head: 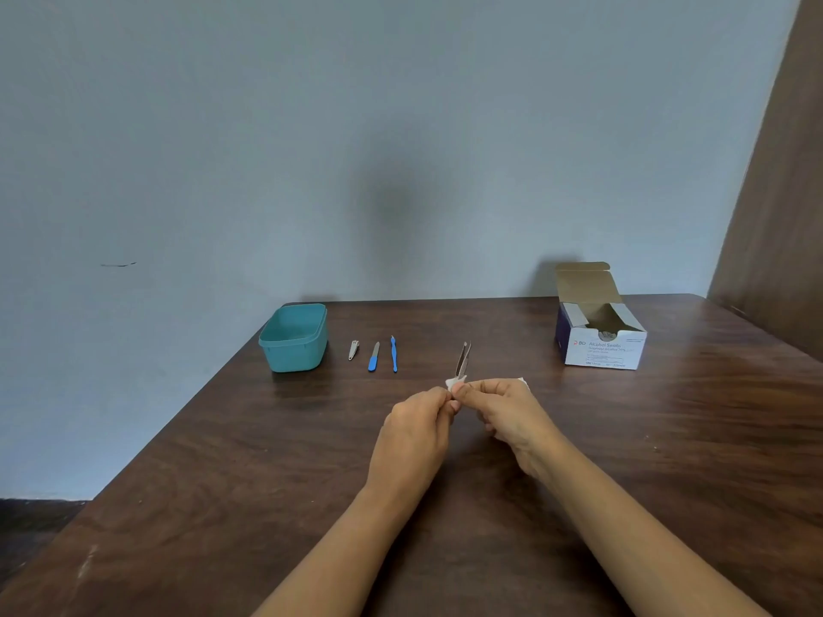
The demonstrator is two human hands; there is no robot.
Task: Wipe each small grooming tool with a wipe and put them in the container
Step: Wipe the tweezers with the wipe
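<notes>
Metal tweezers [462, 357] point up and away above the middle of the table. A white wipe [454, 382] is wrapped round their lower end. My left hand [418, 423] and my right hand [505, 409] meet fingertip to fingertip there. The left pinches the tweezers' lower end and the right pinches the wipe. A nail clipper [353, 350], a blue-handled file [374, 357] and a thin blue tool [393, 354] lie in a row on the table. The open teal container [295, 338] stands left of them with nothing visible inside.
An open box of alcohol swabs [600, 331] stands at the back right of the dark wooden table [267, 483]. A white scrap [523, 383] shows behind my right hand. The wall runs along the table's far edge and a brown panel rises at right.
</notes>
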